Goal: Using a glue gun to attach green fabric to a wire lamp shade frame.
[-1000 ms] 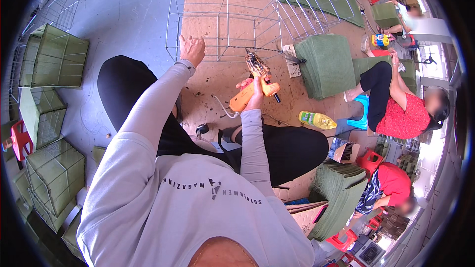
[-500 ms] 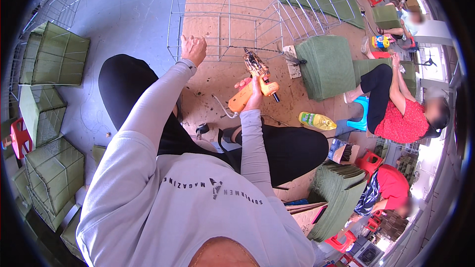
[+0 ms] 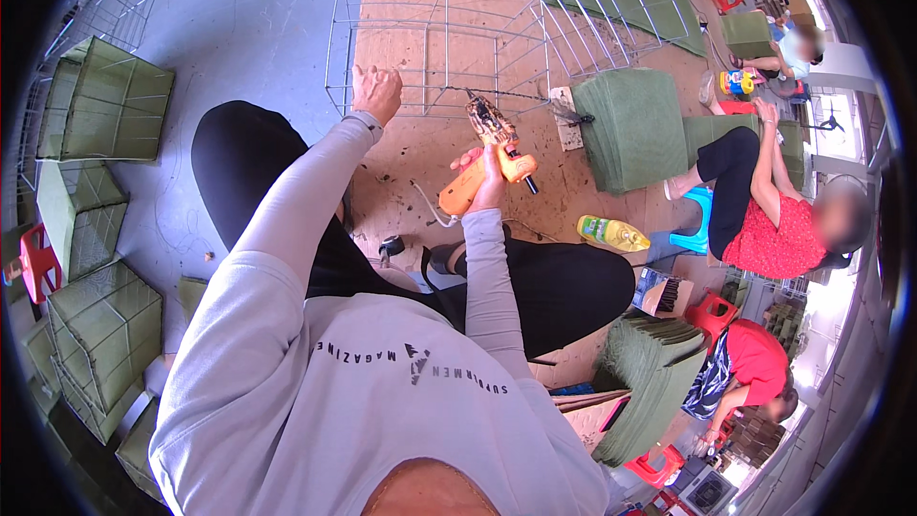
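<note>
Edged slightly leftward since the earlier frame, an orange glue gun aims its nozzle at a wire frame, its handle clenched in the right hand.
Beyond that grip and to its left, the left hand curls at the frame's near side, apparently to steady it; whether its fingers close on the wire is hidden. The dark-stained nozzle points away from the body, seemingly to keep the tip clear of both hands. A white cord trails just left of the grip and could snag; right of the gun, a pale block and stacked green sheets crowd the reach. Nearer the body lies a yellow bottle.
</note>
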Motion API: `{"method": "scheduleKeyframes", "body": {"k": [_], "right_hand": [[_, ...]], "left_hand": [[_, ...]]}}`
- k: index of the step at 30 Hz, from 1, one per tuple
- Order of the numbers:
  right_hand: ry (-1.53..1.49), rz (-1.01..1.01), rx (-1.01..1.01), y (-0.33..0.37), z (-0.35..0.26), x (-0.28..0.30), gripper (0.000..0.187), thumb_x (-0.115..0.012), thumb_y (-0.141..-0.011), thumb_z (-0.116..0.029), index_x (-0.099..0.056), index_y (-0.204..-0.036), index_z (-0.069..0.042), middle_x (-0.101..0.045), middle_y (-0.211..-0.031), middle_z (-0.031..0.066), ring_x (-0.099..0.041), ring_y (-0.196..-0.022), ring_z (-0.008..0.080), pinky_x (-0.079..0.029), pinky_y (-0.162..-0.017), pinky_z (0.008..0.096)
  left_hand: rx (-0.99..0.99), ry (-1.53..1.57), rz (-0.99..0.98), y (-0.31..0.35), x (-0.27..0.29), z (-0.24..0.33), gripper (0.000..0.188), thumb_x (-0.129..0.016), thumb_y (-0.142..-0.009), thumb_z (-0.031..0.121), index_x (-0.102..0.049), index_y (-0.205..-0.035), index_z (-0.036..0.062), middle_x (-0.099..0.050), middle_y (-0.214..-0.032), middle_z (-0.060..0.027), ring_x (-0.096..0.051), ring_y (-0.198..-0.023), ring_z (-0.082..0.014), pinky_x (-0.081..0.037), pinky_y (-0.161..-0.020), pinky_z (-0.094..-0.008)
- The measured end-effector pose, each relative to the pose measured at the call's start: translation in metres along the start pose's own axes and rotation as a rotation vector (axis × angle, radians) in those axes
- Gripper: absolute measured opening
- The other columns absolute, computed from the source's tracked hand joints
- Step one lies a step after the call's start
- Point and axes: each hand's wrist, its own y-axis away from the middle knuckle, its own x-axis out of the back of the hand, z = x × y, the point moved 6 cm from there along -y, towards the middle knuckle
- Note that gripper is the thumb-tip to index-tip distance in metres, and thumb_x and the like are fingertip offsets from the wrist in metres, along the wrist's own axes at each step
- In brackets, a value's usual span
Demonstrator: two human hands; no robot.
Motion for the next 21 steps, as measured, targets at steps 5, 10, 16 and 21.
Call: {"method": "scheduleKeyframes", "body": {"k": [5,10,16,21], "right_hand": [[-0.045,0.027,-0.002,0.001,0.003,0.001,0.024,-0.053,-0.086,-0.027,-0.048,-0.081,-0.004,-0.048,-0.07,0.0048,-0.05,-0.062,0.0158,-0.048,-0.058,0.0339],[-0.063,0.029,-0.004,0.001,0.004,-0.004,0.023,-0.053,-0.086,-0.026,-0.048,-0.079,-0.004,-0.047,-0.067,0.0049,-0.049,-0.06,0.0161,-0.048,-0.058,0.0341],[-0.05,0.036,-0.029,0.004,0.007,-0.009,0.022,-0.053,-0.085,-0.025,-0.049,-0.08,-0.004,-0.048,-0.069,0.0048,-0.049,-0.06,0.0159,-0.048,-0.058,0.0334],[-0.025,-0.02,-0.048,0.0,0.012,-0.004,0.027,-0.054,-0.085,-0.031,-0.047,-0.082,-0.005,-0.048,-0.071,0.0038,-0.049,-0.063,0.0153,-0.047,-0.059,0.0328]], "left_hand": [[-0.001,0.025,0.011,-0.001,0.001,0.001,0.007,-0.053,-0.072,0.01,-0.06,-0.074,0.0099,-0.062,-0.07,-0.0066,-0.058,-0.081,-0.0229,-0.034,-0.076,-0.0447],[-0.004,0.001,0.028,-0.001,-0.002,0.0,0.015,-0.063,-0.071,0.023,-0.06,-0.076,0.0089,-0.062,-0.07,-0.0074,-0.058,-0.08,-0.0229,-0.034,-0.071,-0.0406],[0.014,0.013,0.014,-0.002,-0.001,-0.001,0.013,-0.063,-0.071,0.022,-0.061,-0.074,0.0092,-0.062,-0.07,-0.0075,-0.058,-0.081,-0.0231,-0.035,-0.073,-0.0412],[0.007,0.027,0.005,-0.002,0.001,-0.001,0.013,-0.063,-0.071,0.022,-0.061,-0.074,0.0093,-0.062,-0.07,-0.0074,-0.058,-0.08,-0.0229,-0.035,-0.073,-0.041]]}}
